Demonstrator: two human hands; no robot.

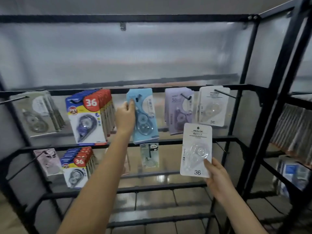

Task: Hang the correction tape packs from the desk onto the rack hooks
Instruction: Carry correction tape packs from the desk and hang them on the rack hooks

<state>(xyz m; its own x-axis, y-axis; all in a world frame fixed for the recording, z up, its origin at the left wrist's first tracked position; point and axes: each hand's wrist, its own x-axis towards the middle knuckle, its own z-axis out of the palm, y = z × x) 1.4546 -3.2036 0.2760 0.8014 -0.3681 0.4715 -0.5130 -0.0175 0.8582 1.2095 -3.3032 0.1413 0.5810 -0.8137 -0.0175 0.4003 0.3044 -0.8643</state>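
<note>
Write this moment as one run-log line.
left hand: grips blue pack at hook | right hand: holds white pack, unhung

Single head-worn view — close, facing forward at the black rack (249, 105) — slightly upward.

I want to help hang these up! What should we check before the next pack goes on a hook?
1. Left hand has a firm hold on the blue pack: ok, it grips the upper left edge.
2. Blue pack's hole is on its hook: cannot tell, the top is blurred.
3. Right hand holds the white pack safely: ok, it pinches the bottom right corner and the pack is upright.
4. White pack's hanging hole is at the top: ok, a dark hole shows above the label.
5. A matching hook is ready: ok, the white stack hangs just above, its hook tip poking out.
6. Way up to that hook is free: ok, nothing between.
</note>
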